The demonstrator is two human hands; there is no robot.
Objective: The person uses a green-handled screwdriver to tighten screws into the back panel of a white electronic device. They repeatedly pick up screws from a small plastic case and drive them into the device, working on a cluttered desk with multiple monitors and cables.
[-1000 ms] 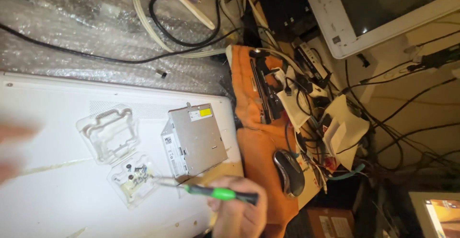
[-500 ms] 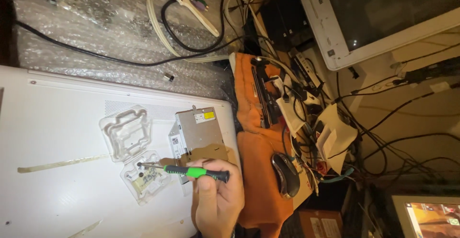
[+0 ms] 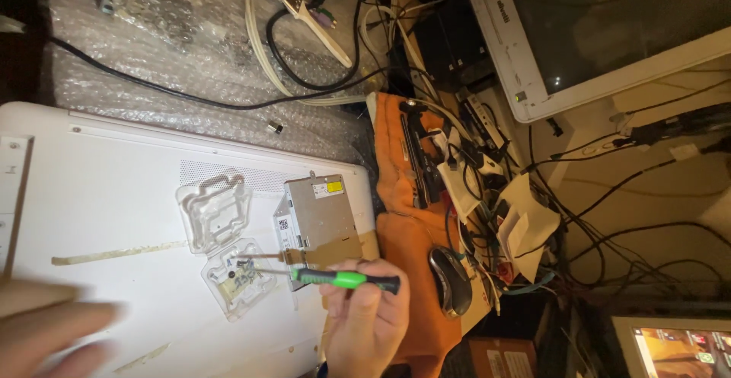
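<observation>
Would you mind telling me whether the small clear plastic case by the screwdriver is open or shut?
Open. The clear plastic case lies spread in two halves on the white panel, with the screwdriver tip reaching into the lower half.

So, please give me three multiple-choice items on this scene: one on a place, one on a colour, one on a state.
1. Where does the screwdriver tip point?
A. at the mouse
B. into the clear plastic case
C. at the monitor

2. What colour is the screwdriver grip?
A. green and black
B. red
C. yellow

3. How is the clear plastic case?
A. shut
B. open, both halves flat
C. crushed

Answers:
1 B, the shaft ends over the lower half.
2 A, green middle, black end by the right hand.
3 B, both halves lie side by side on the white panel.
</observation>
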